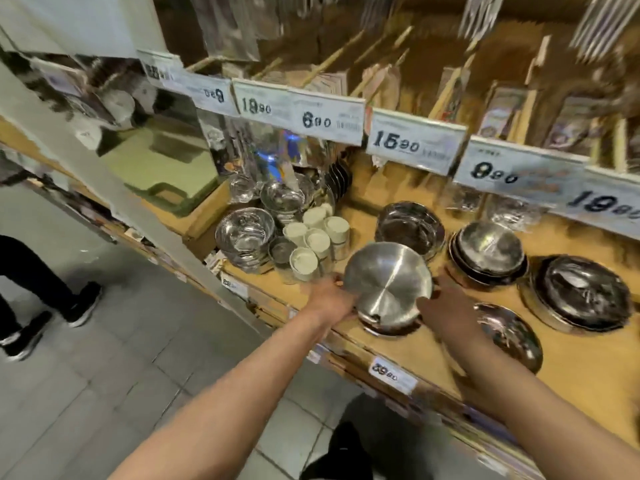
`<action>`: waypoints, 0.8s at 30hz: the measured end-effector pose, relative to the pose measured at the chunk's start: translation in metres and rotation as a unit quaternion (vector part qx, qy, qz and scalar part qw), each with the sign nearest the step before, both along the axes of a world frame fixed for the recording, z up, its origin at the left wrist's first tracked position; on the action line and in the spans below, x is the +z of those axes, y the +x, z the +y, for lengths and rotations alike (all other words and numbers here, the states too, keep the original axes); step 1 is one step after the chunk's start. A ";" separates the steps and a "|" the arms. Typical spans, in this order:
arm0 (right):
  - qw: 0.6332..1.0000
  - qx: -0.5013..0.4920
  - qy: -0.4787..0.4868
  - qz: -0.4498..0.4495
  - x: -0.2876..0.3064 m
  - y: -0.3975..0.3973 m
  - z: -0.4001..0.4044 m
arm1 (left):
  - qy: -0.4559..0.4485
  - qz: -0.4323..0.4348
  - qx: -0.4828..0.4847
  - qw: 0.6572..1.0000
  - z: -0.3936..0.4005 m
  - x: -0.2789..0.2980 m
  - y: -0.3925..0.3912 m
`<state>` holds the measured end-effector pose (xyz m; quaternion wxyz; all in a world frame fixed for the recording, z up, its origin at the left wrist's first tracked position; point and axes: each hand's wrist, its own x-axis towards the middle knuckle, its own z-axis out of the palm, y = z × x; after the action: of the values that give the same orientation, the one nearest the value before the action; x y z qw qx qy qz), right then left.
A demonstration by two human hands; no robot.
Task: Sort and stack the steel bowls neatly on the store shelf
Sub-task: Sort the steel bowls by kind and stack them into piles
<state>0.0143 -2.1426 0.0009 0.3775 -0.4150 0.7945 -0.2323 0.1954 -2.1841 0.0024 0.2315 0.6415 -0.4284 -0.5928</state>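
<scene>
bowl (388, 278) upturned | both hands' grip on rim | fingers hidden, blurry

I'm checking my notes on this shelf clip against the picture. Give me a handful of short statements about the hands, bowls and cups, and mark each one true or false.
1. Both hands hold one upturned steel bowl at the front of the shelf. True: the left hand and right hand grip the upturned bowl from either side.
2. The held bowl shows its open inside to the camera. False: its brushed underside faces up.
3. A cluster of white cups stands left of the held bowl. True.
4. The wooden shelf holds no other bowls. False: more stacks sit to the right, such as the dark stack.
5. Price tags hang above the bowls. True: one tag is right above.
</scene>
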 end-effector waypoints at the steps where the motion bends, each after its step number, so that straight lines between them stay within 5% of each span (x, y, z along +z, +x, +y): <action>1: 1.000 0.001 0.001 0.016 -0.002 0.000 0.000 | -0.001 -0.005 -0.006 1.000 -0.002 -0.004 -0.001; 10: 0.994 0.035 0.034 0.100 -0.014 0.000 0.006 | 0.001 -0.074 -0.039 0.996 -0.005 -0.025 0.000; 24: 0.997 0.005 0.049 0.055 -0.016 0.017 0.009 | -0.041 -0.171 -0.172 0.969 -0.023 -0.030 0.011</action>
<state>0.0309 -2.1334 -0.0156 0.3543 -0.4120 0.8224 -0.1683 0.2066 -2.2072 -0.0274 0.0756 0.6398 -0.5897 -0.4871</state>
